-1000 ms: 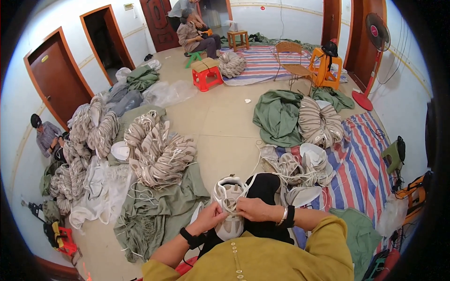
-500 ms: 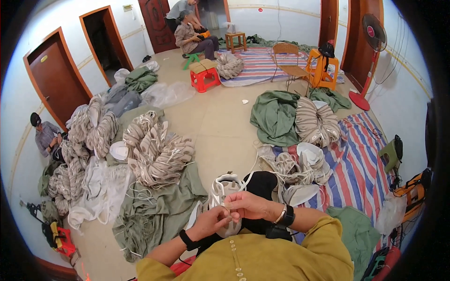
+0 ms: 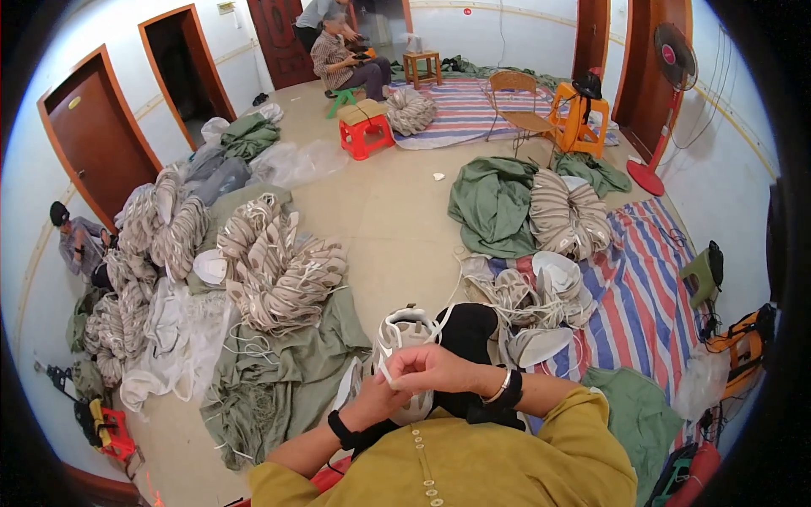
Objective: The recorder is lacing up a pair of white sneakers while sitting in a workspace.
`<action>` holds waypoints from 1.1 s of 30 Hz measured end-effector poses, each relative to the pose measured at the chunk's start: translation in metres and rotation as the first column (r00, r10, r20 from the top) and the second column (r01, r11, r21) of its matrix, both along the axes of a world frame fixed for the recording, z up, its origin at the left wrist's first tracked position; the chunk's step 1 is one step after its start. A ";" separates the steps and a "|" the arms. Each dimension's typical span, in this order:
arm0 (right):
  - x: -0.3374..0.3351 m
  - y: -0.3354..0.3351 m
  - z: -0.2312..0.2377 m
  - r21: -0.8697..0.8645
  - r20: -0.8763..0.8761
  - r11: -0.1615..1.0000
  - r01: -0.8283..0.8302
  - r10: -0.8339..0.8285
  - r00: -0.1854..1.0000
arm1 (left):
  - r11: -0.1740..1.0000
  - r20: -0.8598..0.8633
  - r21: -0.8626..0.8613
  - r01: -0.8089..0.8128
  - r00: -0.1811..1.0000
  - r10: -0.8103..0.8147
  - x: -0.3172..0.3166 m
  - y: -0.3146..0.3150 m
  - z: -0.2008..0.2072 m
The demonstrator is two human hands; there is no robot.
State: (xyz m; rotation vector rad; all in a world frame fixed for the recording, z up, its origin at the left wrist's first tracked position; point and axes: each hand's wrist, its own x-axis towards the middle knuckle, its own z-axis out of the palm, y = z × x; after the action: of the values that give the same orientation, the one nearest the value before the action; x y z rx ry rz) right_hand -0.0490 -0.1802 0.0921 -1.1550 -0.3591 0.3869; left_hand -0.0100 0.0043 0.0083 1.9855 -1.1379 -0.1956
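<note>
A beige and white sneaker (image 3: pixel 408 328) sits in my lap, its collar pointing away from me. My right hand (image 3: pixel 435 369) is closed in a pinch above it, on a white shoelace (image 3: pixel 384 368). My left hand (image 3: pixel 374 400) is also closed, its fingertips meeting the right ones at the lace; some of its fingers are behind the right hand. Together the hands cover the lower part of the sneaker. Another length of white lace rises from the sneaker toward the right, beside my black-clad knee (image 3: pixel 470 328).
Tied bundles of beige shoe pieces (image 3: pixel 283 270) lie on green cloth (image 3: pixel 283 380) at left. Loose shoes (image 3: pixel 515 291) lie close on my right, beside a striped sheet (image 3: pixel 638 313). Farther off are a red stool (image 3: pixel 366 139), a wicker chair (image 3: pixel 515 106), a fan (image 3: pixel 674 57) and several other people.
My right hand has shifted slightly left, over the left fingertips, and turned. My left hand has moved a little left. The view has tilted slightly.
</note>
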 end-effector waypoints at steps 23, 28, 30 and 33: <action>-0.017 -0.028 -0.056 -0.779 0.579 0.455 0.432 0.258 0.774 | 0.958 -0.883 -0.174 -0.227 0.466 -0.050 -0.002 0.007 0.039; -0.042 -0.033 0.070 -0.156 0.426 0.958 -0.241 0.286 0.859 | 0.987 -0.770 -0.014 -0.162 0.631 0.093 -0.001 0.019 0.017; -0.045 -0.032 0.079 -0.094 0.462 0.958 -0.272 0.284 0.840 | 0.999 -0.744 0.036 -0.008 0.667 0.032 -0.006 0.014 0.020; -0.042 -0.017 0.076 -0.072 0.546 0.960 -0.272 0.266 0.795 | 0.982 -0.564 -0.189 -0.026 0.821 -0.087 -0.020 -0.015 0.049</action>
State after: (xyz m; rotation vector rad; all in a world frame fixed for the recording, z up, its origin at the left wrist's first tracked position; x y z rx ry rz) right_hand -0.0913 -0.1976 0.1678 -1.1958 -1.0453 0.2894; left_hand -0.0302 -0.0108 0.0575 1.5764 -0.7580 -0.6341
